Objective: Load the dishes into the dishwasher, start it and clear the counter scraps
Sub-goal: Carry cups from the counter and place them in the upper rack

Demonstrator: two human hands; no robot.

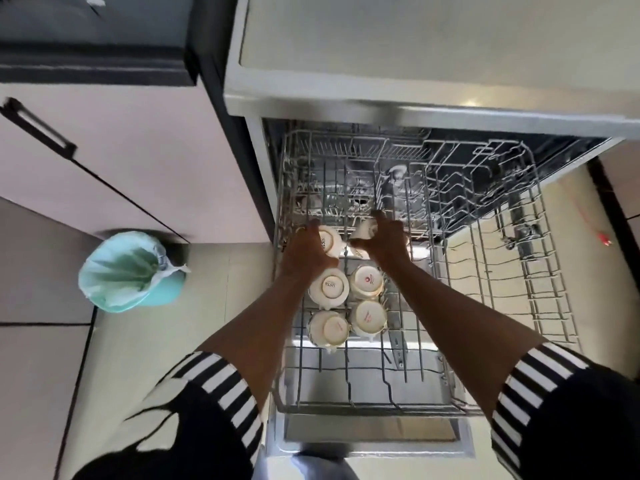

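left hand [308, 252] wrapped on upturned white ceramic cup [329, 241], right hand [382, 239] probably pinching another mid-frame; light, glazed-slippery, chippable, so grip the body.

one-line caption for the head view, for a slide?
Both hands, left and right, set upturned cups in the pulled-out dishwasher rack; a bin stands at left.

Both forearms bare from elbow down; no watch, rings or gloves visible. Left hand [308, 252] and right hand [386, 242] bare. Left sleeve [221, 389]: short, black, w/ black-and-white striped cuff band. Right sleeve [530, 386]: same cuff. Black garment w/ irregular white flame-like patches at near left.
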